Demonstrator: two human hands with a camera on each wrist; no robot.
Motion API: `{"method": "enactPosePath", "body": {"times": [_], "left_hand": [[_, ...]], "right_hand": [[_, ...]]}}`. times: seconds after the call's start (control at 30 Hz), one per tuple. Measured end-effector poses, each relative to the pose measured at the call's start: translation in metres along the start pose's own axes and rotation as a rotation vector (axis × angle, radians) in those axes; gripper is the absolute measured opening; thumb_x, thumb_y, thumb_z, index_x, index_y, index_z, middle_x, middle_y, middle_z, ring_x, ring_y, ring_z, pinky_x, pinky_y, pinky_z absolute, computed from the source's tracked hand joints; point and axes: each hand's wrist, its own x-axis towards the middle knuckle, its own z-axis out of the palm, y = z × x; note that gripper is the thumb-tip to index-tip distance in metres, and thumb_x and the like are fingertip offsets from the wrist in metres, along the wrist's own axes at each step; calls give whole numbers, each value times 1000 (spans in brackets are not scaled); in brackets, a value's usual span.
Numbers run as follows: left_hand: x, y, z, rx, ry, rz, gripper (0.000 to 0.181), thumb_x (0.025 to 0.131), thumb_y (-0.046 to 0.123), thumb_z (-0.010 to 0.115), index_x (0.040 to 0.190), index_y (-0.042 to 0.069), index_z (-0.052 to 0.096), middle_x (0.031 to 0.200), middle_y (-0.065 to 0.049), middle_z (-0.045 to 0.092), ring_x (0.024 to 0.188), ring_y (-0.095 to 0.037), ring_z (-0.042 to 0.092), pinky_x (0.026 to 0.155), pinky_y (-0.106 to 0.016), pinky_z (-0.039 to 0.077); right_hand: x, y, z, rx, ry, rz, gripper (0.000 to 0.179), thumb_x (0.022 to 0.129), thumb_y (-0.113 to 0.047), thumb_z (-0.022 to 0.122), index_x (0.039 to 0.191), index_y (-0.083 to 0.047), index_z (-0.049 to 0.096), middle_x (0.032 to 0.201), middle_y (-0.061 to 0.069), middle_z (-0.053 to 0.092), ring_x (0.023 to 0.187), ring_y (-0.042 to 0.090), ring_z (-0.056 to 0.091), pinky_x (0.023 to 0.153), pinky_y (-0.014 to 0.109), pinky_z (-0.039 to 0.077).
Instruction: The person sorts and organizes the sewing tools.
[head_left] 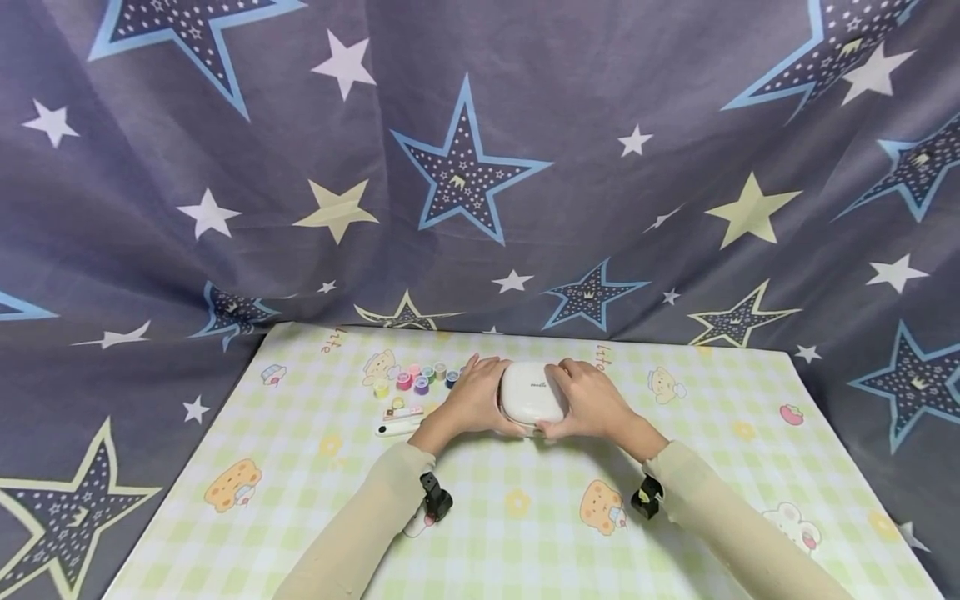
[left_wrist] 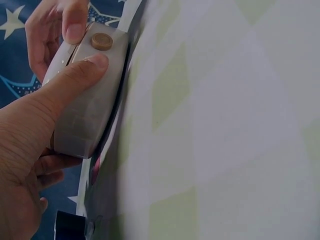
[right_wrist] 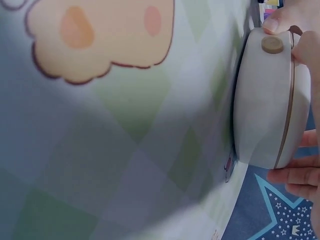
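Note:
A white rounded case (head_left: 532,390) with small dark lettering on its lid sits on the table between both hands. My left hand (head_left: 474,398) grips its left side, fingers behind and thumb at the front. From the opposite side my right hand (head_left: 596,402) holds it, fingertips over the lid's edge and thumb at the front. A round gold-brown button (left_wrist: 102,41) shows on the case's front in the left wrist view, with the left thumb beside it. In the right wrist view a thin gold seam (right_wrist: 290,105) runs round the case between lid and base.
Left of the case stand several small coloured thread spools (head_left: 404,381), partly hidden by my left hand. Nearer lie a small pink item (head_left: 405,412) and a white tool (head_left: 396,427) with a black dot. A star-patterned curtain (head_left: 570,208) hangs behind the checked tablecloth (head_left: 510,533).

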Motion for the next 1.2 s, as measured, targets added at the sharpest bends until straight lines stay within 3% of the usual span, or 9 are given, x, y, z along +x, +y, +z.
{"method": "enactPosePath", "body": {"times": [0.53,0.77,1.0,1.2], "left_hand": [[0,2,-2,-6,7,7,116,56,63,93,147,8,47,144,-11,58,142,-30,47,125,-59,18],[0,2,-3,16,-31,-9,118,55,67,91,148,10,45,146,-9,57,144,-28,44,125,-59,17],[1,4,-9,-100,-54,-68,121,55,66,91,150,7,46,144,-11,57,139,-29,47,126,-57,14],[0,4,-6,-98,-24,-64,120,55,69,90,149,8,47,145,-8,57,140,-27,49,126,-57,15]], "right_hand": [[1,2,0,-9,8,-41,92,61,-67,78,123,1,66,96,13,67,80,26,64,70,38,57],[2,0,-5,-15,-28,-42,93,63,-68,77,125,0,64,99,14,67,81,27,66,70,39,58],[3,-1,-9,-53,-60,-42,93,67,-70,74,127,0,63,100,14,67,82,28,66,72,41,58],[0,-3,-8,-54,-47,-35,92,66,-70,75,126,-1,63,99,13,66,83,28,66,76,42,58]]}}
